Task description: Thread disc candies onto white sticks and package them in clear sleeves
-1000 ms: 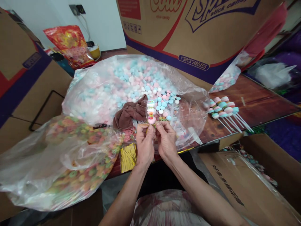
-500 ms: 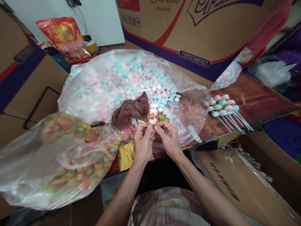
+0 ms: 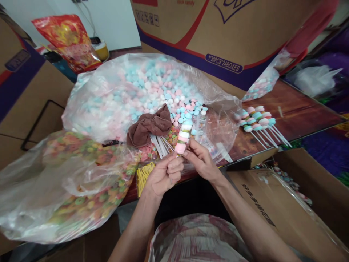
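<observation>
Fingers: both hands meet at the foot of a candy stick (image 3: 183,137); left hand (image 3: 163,174) curled, fingertips (image 3: 176,162) pinched at its lower end; right hand (image 3: 201,160) thumb and forefinger pinching the same spot from the other side.
Candy stick: a stack of pink, white and blue pieces in clear wrap, rising up and slightly right from the fingertips, tilted, just above both hands.
Behind it: brown cloth (image 3: 149,125) and loose white sticks (image 3: 160,145) just left of the stack; big clear bag of pastel candies (image 3: 131,91) beyond.
Left: bag of coloured rings (image 3: 68,178); packet of gold ties (image 3: 143,174) near the left wrist.
Right: finished lollipops (image 3: 257,122) on the table (image 3: 300,112), well apart from the hands.
Around: cardboard boxes (image 3: 212,32).
</observation>
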`<state>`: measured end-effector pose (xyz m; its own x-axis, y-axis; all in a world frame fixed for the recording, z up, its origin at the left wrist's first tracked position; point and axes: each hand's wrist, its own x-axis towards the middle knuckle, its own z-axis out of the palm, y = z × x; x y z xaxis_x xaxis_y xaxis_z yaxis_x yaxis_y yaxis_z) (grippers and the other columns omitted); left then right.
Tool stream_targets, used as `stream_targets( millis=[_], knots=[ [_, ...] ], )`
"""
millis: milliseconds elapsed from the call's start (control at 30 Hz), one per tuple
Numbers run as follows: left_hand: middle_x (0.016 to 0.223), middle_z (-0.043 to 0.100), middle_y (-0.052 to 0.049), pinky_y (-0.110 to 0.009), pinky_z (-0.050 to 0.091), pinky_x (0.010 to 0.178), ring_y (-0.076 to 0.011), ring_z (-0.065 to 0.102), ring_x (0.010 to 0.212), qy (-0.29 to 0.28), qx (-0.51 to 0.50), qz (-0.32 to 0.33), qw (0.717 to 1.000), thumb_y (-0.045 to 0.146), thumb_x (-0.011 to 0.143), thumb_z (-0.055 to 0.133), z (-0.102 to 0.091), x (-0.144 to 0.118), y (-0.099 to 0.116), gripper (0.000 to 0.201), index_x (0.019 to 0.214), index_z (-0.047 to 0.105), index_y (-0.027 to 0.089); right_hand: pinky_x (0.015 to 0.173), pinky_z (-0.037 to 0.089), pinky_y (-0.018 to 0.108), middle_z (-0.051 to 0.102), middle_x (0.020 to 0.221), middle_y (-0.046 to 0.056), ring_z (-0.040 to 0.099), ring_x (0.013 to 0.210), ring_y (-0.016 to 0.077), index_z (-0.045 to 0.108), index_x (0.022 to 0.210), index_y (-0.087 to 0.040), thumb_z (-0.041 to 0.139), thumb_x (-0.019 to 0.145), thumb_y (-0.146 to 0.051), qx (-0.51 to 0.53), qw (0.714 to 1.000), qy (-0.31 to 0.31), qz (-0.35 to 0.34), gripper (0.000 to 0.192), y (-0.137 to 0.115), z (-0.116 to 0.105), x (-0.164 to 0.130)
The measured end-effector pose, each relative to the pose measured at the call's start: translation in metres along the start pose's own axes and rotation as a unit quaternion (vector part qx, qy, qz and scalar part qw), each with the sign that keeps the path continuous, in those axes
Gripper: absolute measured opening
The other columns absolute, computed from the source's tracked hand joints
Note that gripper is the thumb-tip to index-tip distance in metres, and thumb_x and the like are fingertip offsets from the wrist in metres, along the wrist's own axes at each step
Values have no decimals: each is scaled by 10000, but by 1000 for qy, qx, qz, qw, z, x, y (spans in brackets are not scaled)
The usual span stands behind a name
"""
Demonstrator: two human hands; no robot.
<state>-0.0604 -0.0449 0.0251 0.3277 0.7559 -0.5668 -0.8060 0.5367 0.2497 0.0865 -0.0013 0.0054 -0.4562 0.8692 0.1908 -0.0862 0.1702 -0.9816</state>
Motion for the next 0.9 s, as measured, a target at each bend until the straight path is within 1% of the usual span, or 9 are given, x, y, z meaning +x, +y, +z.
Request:
stream_targets(
  millis=[100, 200, 333, 367, 433, 533, 700, 767, 900],
  knots=[
    [520, 274, 93, -109, 150, 363, -27, 188, 401, 9, 76, 9, 997, 126, 907, 582, -1, 3, -5, 252, 695, 453, 164, 764, 443, 313, 486, 856, 12, 493, 801, 178, 478, 901, -230, 484, 975, -315, -71, 997, -16, -10, 113, 3, -5, -3],
    [519, 354, 91, -134, 181, 391, -43, 208, 426, 39, 190, 148, 970, 236, 879, 675, -7, 12, -16, 204, 777, 510, 171, 693, 404, 311, 439, 813, -1, 443, 733, 172, 420, 912, -235, 430, 978, -260, -165, 986, 23, -21, 71, 13, 1, -6],
    [658, 544, 38, -164, 386, 572, -77, 450, 597, 100, 363, 392, 839, 357, 909, 655, -15, 19, -30, 172, 878, 633, 189, 645, 360, 311, 433, 776, -9, 435, 693, 172, 369, 894, -237, 394, 954, -197, -240, 969, 61, -13, 77, 15, 13, -8],
    [737, 604, 18, -182, 432, 661, -91, 516, 687, 107, 395, 417, 811, 364, 917, 642, -16, 20, -31, 175, 908, 673, 192, 640, 357, 309, 440, 774, -9, 438, 690, 172, 367, 892, -237, 393, 950, -193, -246, 967, 68, -9, 77, 13, 14, -8],
    [901, 685, -13, -226, 467, 804, -126, 588, 848, 108, 428, 431, 787, 370, 909, 649, -19, 20, -33, 202, 985, 727, 200, 642, 367, 307, 467, 787, -3, 451, 695, 171, 388, 907, -231, 397, 941, -187, -239, 968, 80, 0, 56, 8, 15, -7],
    [910, 710, -24, -239, 484, 798, -137, 609, 847, 107, 396, 415, 812, 382, 832, 739, -20, 21, -31, 234, 968, 754, 191, 668, 405, 306, 535, 836, 15, 500, 735, 172, 447, 956, -214, 414, 937, -190, -207, 975, 82, 8, 45, 4, 13, -6],
    [615, 561, 41, -132, 311, 452, -19, 385, 490, 96, 148, 269, 947, 312, 603, 915, -15, 24, -20, 331, 799, 716, 135, 618, 431, 279, 545, 723, -20, 517, 640, 142, 498, 824, -218, 479, 979, -227, -219, 972, 85, -22, 156, 10, 9, -7],
    [587, 521, 57, -119, 253, 409, 4, 314, 452, 86, 86, 218, 968, 232, 564, 933, -11, 23, -16, 337, 763, 686, 118, 679, 481, 289, 616, 782, 10, 592, 718, 156, 572, 864, -210, 490, 990, -202, -258, 956, 109, -92, 151, 12, 7, -9],
    [609, 523, 52, -109, 265, 387, 7, 331, 443, 64, 35, 175, 982, 158, 610, 901, -8, 21, -11, 291, 766, 661, 107, 824, 529, 322, 715, 1054, 95, 672, 991, 193, 680, 1115, -211, 493, 996, -131, -363, 894, 106, -239, 235, 14, 1, -10]
  ],
)
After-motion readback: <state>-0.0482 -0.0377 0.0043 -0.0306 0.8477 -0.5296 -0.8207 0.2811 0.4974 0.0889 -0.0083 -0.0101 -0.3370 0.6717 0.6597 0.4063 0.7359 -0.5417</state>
